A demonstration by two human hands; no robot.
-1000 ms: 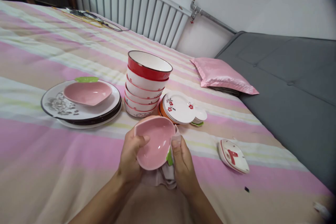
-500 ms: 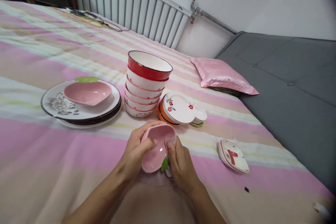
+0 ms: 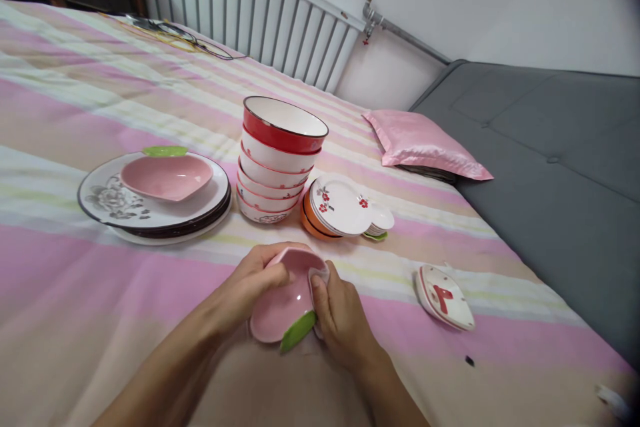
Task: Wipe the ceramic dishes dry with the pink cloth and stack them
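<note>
A pink peach-shaped bowl [image 3: 283,310] with a green leaf on its rim is tilted between my two hands, low over the bedspread. My left hand [image 3: 253,283] grips its left and far side, thumb inside the bowl. At the right rim, my right hand [image 3: 337,310] is closed on a thin white cloth or tissue [image 3: 320,275], pinching it against the bowl; the fingers behind are hidden. A matching pink bowl [image 3: 167,177] rests on a stack of plates [image 3: 105,203] to the left.
Beyond my hands stands a tall stack of bowls [image 3: 277,160], the top one red. Beside it are flowered plates [image 3: 343,203] over orange dishes and small white dishes [image 3: 383,217]. Snowman-like dishes [image 3: 447,297] lie right. Cables [image 3: 175,37], a pink pillow [image 3: 427,143] and a grey headboard [image 3: 545,160] are farther off.
The held pink bowl has turned and come slightly down and left, so more of its green leaf shows. Both hands moved with it; the stacks stayed still.
</note>
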